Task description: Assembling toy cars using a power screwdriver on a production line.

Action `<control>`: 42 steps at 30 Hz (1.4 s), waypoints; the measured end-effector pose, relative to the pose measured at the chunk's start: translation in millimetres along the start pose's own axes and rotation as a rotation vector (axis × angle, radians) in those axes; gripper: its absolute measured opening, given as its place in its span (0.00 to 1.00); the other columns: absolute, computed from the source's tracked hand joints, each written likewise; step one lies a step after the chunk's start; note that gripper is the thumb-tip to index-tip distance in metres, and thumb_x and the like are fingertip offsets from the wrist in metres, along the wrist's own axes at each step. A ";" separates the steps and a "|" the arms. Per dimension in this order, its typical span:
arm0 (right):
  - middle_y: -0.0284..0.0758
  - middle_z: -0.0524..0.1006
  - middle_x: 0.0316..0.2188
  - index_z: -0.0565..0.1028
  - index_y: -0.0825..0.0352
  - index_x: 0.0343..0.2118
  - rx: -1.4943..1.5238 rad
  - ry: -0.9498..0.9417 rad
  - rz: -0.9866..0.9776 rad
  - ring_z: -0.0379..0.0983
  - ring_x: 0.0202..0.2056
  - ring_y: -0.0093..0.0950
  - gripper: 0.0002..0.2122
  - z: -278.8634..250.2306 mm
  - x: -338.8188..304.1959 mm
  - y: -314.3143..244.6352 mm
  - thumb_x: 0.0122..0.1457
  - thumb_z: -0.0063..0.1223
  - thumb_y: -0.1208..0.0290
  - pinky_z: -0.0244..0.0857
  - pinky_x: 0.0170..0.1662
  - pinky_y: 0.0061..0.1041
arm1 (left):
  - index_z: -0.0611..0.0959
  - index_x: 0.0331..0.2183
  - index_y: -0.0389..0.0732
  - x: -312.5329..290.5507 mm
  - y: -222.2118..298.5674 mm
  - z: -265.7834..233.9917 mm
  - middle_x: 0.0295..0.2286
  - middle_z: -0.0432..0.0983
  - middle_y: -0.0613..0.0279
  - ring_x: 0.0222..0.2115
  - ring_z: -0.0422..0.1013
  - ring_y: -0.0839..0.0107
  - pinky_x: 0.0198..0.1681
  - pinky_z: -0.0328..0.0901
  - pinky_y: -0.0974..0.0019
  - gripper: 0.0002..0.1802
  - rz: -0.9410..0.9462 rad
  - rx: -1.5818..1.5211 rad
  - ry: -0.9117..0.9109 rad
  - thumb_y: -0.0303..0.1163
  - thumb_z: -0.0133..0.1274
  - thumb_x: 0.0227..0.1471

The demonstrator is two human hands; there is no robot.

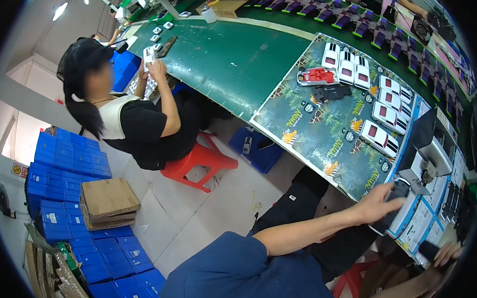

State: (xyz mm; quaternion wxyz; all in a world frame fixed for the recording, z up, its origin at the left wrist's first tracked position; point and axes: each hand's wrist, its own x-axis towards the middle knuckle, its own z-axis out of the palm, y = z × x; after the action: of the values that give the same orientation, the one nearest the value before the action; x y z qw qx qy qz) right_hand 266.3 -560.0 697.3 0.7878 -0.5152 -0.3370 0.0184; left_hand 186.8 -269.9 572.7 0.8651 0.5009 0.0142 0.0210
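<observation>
My left hand (378, 204) is closed on a toy car (394, 209) at the table's near right edge. The car's dark underside and a strip of pale body show beside my fingers. Lower right, my right hand (447, 254) has curled fingers next to a dark rounded thing (428, 250), too dim to name. Past my left hand stands a small machine (425, 173) with a metal fixture. White toy cars with black stripes (379, 138) sit in rows on the patterned mat (312, 130). Among them lie a red-and-white car part (317, 77) and a black car chassis (332, 93).
Several black car parts (451, 201) lie right of the machine. Beyond the mat runs a green conveyor (296, 13) with purple-and-black holders. A co-worker (136, 116) on a red stool (199, 161) holds a white car at the green table (229, 59). Blue bins (115, 261) stack at left.
</observation>
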 end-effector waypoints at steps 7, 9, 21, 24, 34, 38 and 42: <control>0.25 0.58 0.22 0.67 0.58 0.33 0.238 0.112 -0.034 0.54 0.23 0.18 0.04 65.9 72.4 61.6 0.62 0.47 0.77 0.52 0.26 0.17 | 0.80 0.40 0.40 -7.8 14.0 -48.8 0.33 0.79 0.66 0.32 0.73 0.79 0.37 0.71 0.70 0.12 -0.165 -0.190 0.267 0.29 0.62 0.53; 0.31 0.65 0.23 0.69 0.64 0.35 0.112 0.168 -0.152 0.62 0.24 0.24 0.02 79.0 87.1 81.0 0.61 0.50 0.75 0.60 0.28 0.24 | 0.78 0.40 0.39 -8.7 20.8 -60.7 0.32 0.80 0.60 0.31 0.78 0.71 0.34 0.75 0.66 0.09 -0.114 -0.269 0.222 0.28 0.58 0.55; 0.34 0.70 0.18 0.73 0.70 0.34 -0.295 0.288 -0.261 0.68 0.17 0.25 0.05 97.3 97.5 97.2 0.60 0.54 0.74 0.68 0.27 0.27 | 0.74 0.43 0.38 -0.2 16.6 -43.4 0.33 0.80 0.57 0.29 0.79 0.71 0.31 0.75 0.67 0.11 -0.213 -0.186 0.178 0.28 0.55 0.58; 0.32 0.70 0.15 0.74 0.69 0.32 -0.437 0.235 -0.296 0.68 0.14 0.22 0.05 104.2 105.8 103.0 0.58 0.57 0.73 0.67 0.23 0.24 | 0.74 0.43 0.37 -1.0 14.1 -48.5 0.34 0.80 0.52 0.30 0.79 0.64 0.32 0.77 0.62 0.11 -0.211 -0.174 0.194 0.28 0.54 0.58; 0.32 0.69 0.15 0.73 0.67 0.31 -0.139 0.187 0.009 0.66 0.14 0.22 0.07 112.1 101.1 97.7 0.61 0.53 0.68 0.63 0.22 0.25 | 0.76 0.44 0.33 3.8 17.9 -46.2 0.37 0.80 0.50 0.33 0.79 0.63 0.38 0.77 0.60 0.14 -0.247 -0.132 0.149 0.26 0.55 0.56; 0.33 0.66 0.18 0.70 0.67 0.34 -0.093 0.085 -0.108 0.67 0.17 0.25 0.07 144.8 73.9 97.1 0.63 0.46 0.68 0.66 0.26 0.28 | 0.76 0.46 0.33 2.5 20.7 -41.1 0.40 0.80 0.49 0.35 0.80 0.64 0.40 0.77 0.61 0.15 -0.260 -0.102 0.136 0.26 0.55 0.56; 0.29 0.73 0.14 0.78 0.69 0.28 0.085 0.186 -0.177 0.70 0.14 0.17 0.05 173.1 74.3 116.9 0.53 0.65 0.75 0.63 0.19 0.14 | 0.76 0.44 0.34 0.5 22.1 -39.2 0.37 0.80 0.53 0.32 0.79 0.67 0.35 0.77 0.64 0.13 -0.249 -0.117 0.140 0.24 0.55 0.56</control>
State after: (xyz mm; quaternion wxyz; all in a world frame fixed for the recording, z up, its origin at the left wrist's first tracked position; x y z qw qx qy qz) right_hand 265.7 -338.9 680.9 0.8352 -0.4493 -0.3056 -0.0846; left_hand 185.0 -225.0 572.3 0.8857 0.4412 0.1353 -0.0510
